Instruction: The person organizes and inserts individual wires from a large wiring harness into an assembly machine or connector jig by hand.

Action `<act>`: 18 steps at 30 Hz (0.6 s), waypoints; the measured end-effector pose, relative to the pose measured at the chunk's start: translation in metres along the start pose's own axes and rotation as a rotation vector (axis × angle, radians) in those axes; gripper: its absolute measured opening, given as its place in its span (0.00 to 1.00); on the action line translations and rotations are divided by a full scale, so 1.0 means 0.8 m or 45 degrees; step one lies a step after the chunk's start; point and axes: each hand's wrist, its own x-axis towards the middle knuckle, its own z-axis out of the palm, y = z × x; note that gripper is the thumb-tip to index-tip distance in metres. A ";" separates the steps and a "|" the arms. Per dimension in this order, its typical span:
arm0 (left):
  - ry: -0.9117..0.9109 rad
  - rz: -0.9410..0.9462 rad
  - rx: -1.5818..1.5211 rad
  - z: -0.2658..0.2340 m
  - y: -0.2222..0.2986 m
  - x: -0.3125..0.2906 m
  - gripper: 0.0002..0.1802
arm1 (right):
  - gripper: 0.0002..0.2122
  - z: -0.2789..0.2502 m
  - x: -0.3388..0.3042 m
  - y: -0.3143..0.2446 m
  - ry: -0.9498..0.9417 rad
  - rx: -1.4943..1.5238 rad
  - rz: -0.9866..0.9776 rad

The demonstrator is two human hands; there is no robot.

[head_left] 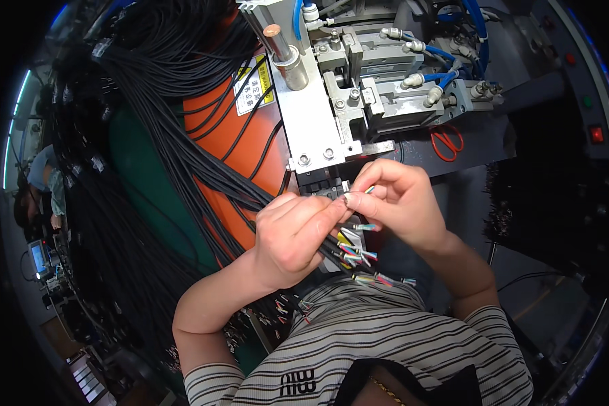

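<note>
My left hand (294, 233) is closed, its thumb and forefinger pinched around the end of a black cable that the fingers mostly hide. My right hand (406, 206) meets it at the fingertips, pinching the thin coloured wires (370, 190) of that end; a green and white bit shows above the thumb. Just in front of the machine's dark block (316, 183) both hands meet. Below them, a fan of stripped cable ends (358, 256) with red, blue, green and white wires hangs toward my striped shirt.
A metal press machine (318, 122) with pneumatic cylinders and blue hoses stands ahead. Thick bundles of black cables (176, 135) cross an orange surface (216, 128) and a green one (132, 155) at left. Red-handled scissors (446, 141) lie right of the machine. Another person (44, 176) is far left.
</note>
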 end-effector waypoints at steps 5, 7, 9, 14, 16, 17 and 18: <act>0.017 -0.196 -0.070 -0.003 0.003 0.004 0.19 | 0.07 0.018 -0.003 0.009 0.142 0.105 -0.392; -0.001 -0.216 -0.091 -0.001 0.001 0.003 0.18 | 0.12 0.017 -0.005 0.014 0.215 -0.269 -0.519; -0.020 -0.236 -0.112 0.000 -0.002 0.001 0.17 | 0.17 0.017 0.000 0.025 0.324 -1.229 -1.255; -0.085 -0.303 -0.168 -0.005 -0.001 0.001 0.11 | 0.12 0.018 -0.006 0.022 0.252 -0.799 -0.876; -0.190 -0.297 -0.094 -0.008 0.001 0.002 0.09 | 0.10 0.013 -0.006 0.011 0.145 -0.165 -0.419; -0.189 -0.296 -0.094 -0.007 0.000 0.002 0.09 | 0.09 0.008 -0.006 0.008 0.084 -0.022 -0.276; -0.180 -0.292 -0.127 -0.007 -0.001 0.002 0.09 | 0.09 0.007 -0.005 0.006 0.084 -0.023 -0.277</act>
